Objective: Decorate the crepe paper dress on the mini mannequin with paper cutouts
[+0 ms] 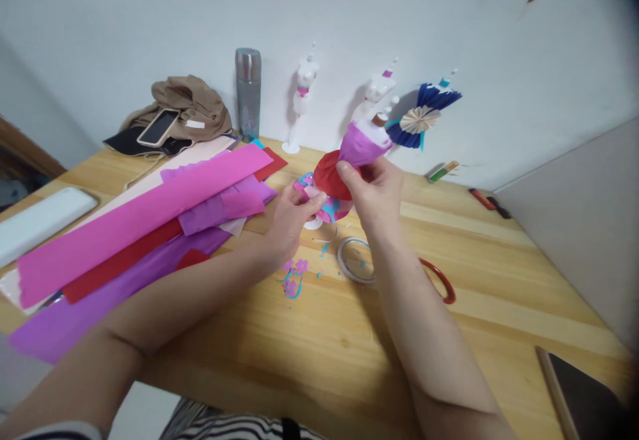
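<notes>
Tilted toward the right over the table is a small white mannequin dressed in crepe paper, with a purple bodice (363,144) and a red skirt (332,175). Pink and blue pieces edge the skirt's hem (329,211). My right hand (378,190) is closed around the waist, its thumb in front and its other fingers mostly hidden behind. My left hand (293,219) pinches the left side of the hem between thumb and fingers. Below lie small pink paper flowers (291,287) with blue scraps, and a roll of white tape (341,263).
Pink, red and purple paper strips (144,210) cover the left. Against the wall stand a steel flask (248,97), a bare mannequin (305,87) and a navy-dressed mannequin (407,132). A red ring (448,287) lies right of my forearm; a dark tablet-like object (582,393) sits at the near right.
</notes>
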Available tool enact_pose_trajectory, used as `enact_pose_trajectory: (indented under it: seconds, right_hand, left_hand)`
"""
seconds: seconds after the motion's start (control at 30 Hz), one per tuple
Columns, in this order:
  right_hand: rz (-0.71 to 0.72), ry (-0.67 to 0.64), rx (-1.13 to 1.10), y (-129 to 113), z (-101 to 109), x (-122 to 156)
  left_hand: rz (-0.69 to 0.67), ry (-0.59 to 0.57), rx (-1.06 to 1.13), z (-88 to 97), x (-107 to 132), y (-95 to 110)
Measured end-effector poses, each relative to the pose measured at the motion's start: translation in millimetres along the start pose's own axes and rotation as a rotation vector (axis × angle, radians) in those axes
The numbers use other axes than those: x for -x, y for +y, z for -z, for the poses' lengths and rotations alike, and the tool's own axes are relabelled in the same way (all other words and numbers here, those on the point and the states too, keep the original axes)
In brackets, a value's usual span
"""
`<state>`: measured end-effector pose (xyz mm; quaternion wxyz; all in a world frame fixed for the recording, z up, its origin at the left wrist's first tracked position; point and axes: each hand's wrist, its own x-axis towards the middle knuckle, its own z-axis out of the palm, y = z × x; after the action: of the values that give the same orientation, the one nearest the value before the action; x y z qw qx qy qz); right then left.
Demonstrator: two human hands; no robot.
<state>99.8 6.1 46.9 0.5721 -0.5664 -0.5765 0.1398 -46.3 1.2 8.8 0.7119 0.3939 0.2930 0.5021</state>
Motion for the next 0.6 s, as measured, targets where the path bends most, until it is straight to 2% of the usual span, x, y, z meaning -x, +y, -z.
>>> enact_pose_trajectory:
  seconds: [0.17,0.3,0.6]
  right_hand:
    - [0.068,0.053,-0.002,-0.6,-4.5,1.3]
    - [0.106,0.098,-0.031,1.0,-8.3,1.3]
    - [0.12,0.105,-0.057,5.7,-9.9,0.4]
  left_hand:
    - [-0.076,0.009,0.038,-8.5,2.3,-2.8]
    - [-0.048,0.007,0.14,-9.7,-0.2,-5.3]
    - [-0.041,0.029,0.18,-4.6,-3.5,-6.7]
